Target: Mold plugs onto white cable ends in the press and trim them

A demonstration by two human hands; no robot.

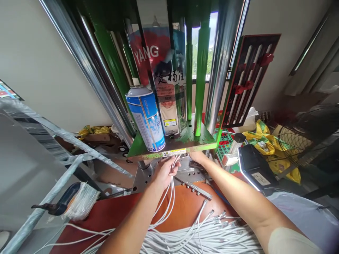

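The largest unit is the press (202, 81), with green and chromed columns and a green plate (185, 141) spanning the area above my hands. Below it is the steel bed (143, 180), drilled with holes; in front of that stands the table (113, 208) with its red-brown top. A large cable pile (185, 238) covers the near part of the table. The blue-and-white spray can (148, 120) stands upright on the green plate, at its front left corner. My left hand (165, 173) is closed on a small bundle of held cables (172, 190), gripped between thumb and fingers just below the plate's front edge. The bundle loops down from this grip toward the pile. My right hand (197, 157) reaches under the plate, beside the left; its fingers are hidden, so I cannot tell whether they are closed or on what. Status: several cable ends in the pile carry plugs (212, 212), and these lie outside both hands, nearer to me. The upper ends of the bundle are not clearly visible, so I cannot confirm their condition. A slim metal bar (198, 189) with small studs lies between my forearms, just beyond the pile.
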